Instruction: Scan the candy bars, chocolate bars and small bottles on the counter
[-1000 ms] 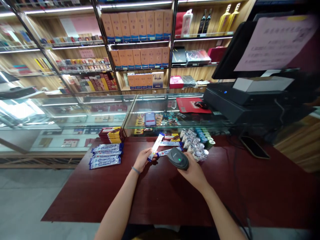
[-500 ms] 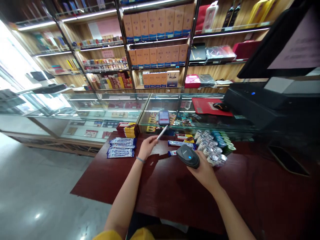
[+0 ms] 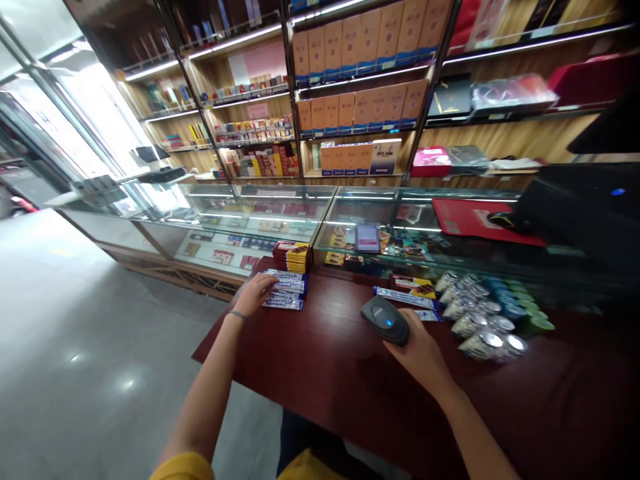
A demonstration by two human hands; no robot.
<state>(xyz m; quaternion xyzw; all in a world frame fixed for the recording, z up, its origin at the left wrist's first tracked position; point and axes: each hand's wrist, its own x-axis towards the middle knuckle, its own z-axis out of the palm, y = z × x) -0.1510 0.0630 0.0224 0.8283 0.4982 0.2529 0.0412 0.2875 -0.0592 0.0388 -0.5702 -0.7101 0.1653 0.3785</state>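
My left hand (image 3: 257, 293) rests over the left end of a group of blue-and-white wrapped bars (image 3: 286, 300), fingers curled down onto one of them. The fingertips are partly hidden by the hand itself. My right hand (image 3: 421, 343) is wrapped around a black handheld barcode scanner (image 3: 384, 320) with a blue light, held above the table. Beyond the scanner lie another blue-and-white wrapped bar (image 3: 405, 297) and a second one partly covered by it. A red-and-yellow packet (image 3: 413, 285) sits just behind these bars.
A stack of red-and-yellow packets (image 3: 291, 257) stands behind the left bars. Several cans (image 3: 480, 327) are grouped at the right. Behind the dark red table (image 3: 310, 360) runs a glass display counter (image 3: 250, 207), with a small screen (image 3: 367, 237) and a red mat (image 3: 465, 217).
My left hand has moved left, from holding a thin white bar up near the small screen to the group of wrapped bars. My right hand keeps the scanner. The view has turned left.
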